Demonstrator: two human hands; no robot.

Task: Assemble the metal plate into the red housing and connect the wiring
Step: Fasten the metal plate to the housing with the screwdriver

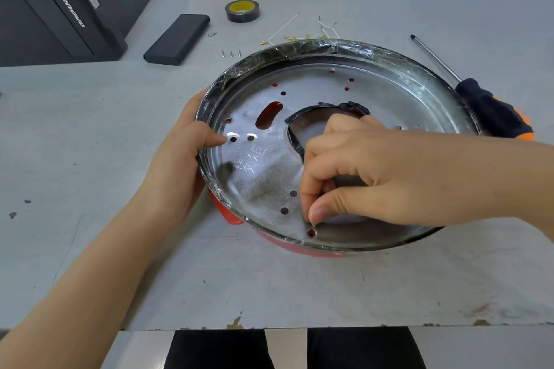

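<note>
**Plate sitting in the red housing, screw going in**

The metal plate (269, 177) sits inside the red housing (230, 214), near the desk's (90, 135) front edge. Left hand (180, 156) grips the taped rim, thumb on the plate. Right hand (359, 174) pinches a tiny screw (312, 225) just above a hole at the near edge. Screwdriver (491, 112) lies to the right of the housing – tape roll (242, 10) and three spare screws (231, 53) lie toward the back.

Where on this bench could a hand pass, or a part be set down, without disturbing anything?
Bare table lies between the red housing and the near edge, and left of the left hand. The far right corner beyond the screwdriver is bare too. It is crowded behind the housing: screws, wires, tape roll, black case.
</note>
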